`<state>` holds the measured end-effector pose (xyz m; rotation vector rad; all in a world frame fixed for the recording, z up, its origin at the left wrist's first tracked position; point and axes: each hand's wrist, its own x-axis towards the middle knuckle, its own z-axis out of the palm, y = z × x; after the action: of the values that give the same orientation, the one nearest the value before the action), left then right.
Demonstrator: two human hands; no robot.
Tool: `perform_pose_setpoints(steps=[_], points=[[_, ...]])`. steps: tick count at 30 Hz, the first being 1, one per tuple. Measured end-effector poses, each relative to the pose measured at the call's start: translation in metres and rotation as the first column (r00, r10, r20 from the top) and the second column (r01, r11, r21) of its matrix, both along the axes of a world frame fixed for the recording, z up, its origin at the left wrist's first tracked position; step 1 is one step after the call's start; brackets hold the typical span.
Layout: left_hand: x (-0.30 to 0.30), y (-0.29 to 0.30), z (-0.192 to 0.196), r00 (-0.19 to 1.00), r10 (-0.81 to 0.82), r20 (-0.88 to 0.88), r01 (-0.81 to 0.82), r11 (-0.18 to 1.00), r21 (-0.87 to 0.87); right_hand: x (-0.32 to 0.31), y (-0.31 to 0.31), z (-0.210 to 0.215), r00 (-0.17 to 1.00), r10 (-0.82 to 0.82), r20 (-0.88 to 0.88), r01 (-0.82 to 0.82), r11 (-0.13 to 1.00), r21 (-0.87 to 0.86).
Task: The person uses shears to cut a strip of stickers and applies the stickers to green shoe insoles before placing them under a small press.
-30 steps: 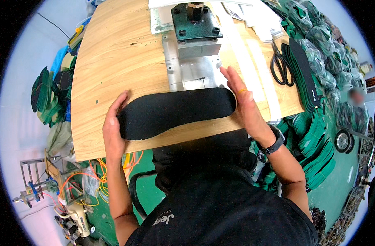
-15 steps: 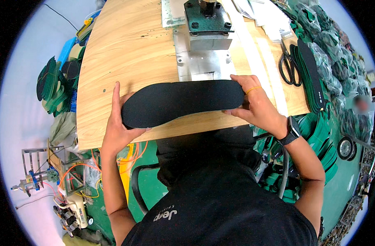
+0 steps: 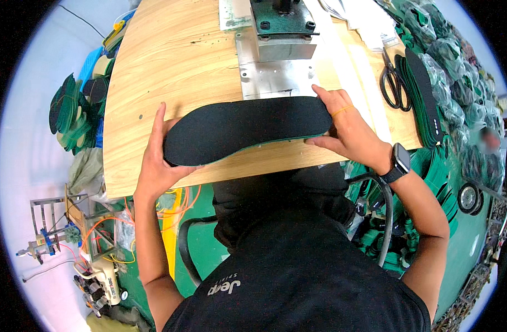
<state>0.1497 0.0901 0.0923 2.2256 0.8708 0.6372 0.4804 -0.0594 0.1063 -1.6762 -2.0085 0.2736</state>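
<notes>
A black insole [image 3: 248, 128] with a thin green edge spans the space between my hands, above the front edge of the wooden table. My left hand [image 3: 159, 157] grips its wide left end, the thumb under the near edge and a finger pointing up beside it. At the narrower right end, my right hand [image 3: 347, 126] holds it between thumb and fingers; a yellow ring and a black watch show on that side. Just beyond the insole lies a metal base plate [image 3: 275, 77], beneath a press head [image 3: 284, 33] with a dark bolted plate.
Black scissors [image 3: 394, 88] lie on the right of the table [image 3: 159, 72], beside a stack of insoles [image 3: 422, 99]. Bagged insoles [image 3: 453, 72] pile up at the far right. More insole bundles [image 3: 70, 110] stand off the left edge. A chair armrest [image 3: 189, 249] curves near my lap.
Both hands and the insole have shifted slightly away from me. The insole has tilted a little, so its green near edge now shows. The grip stays on both ends.
</notes>
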Motion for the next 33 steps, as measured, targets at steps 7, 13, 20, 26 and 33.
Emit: perform_pose_setpoints(steps=[7, 13, 20, 26, 33], points=[[0.001, 0.015, -0.001, 0.998, 0.044, -0.052, -0.041, 0.998, 0.049, 0.005, 0.024, -0.014, 0.995, -0.060, -0.085, 0.068, 0.994, 0.089], [0.006, 0.033, -0.003, 0.998, 0.035, -0.043, -0.028, 0.988, 0.149, 0.003, 0.037, -0.023, 0.976, -0.151, -0.156, 0.173, 0.975, 0.137], [0.020, 0.068, -0.004, 0.999, 0.009, 0.033, -0.010, 0.999, 0.052, 0.004, 0.072, -0.033, 0.950, -0.223, -0.216, 0.258, 0.954, 0.150], [0.020, 0.078, -0.008, 0.998, 0.027, 0.057, -0.027, 1.000, -0.004, 0.003, 0.077, -0.034, 0.956, -0.183, -0.230, 0.229, 0.954, 0.193], [0.019, 0.083, -0.010, 0.998, 0.034, 0.059, -0.036, 0.999, 0.036, -0.002, 0.071, -0.031, 0.938, -0.275, -0.213, 0.315, 0.930, 0.188]])
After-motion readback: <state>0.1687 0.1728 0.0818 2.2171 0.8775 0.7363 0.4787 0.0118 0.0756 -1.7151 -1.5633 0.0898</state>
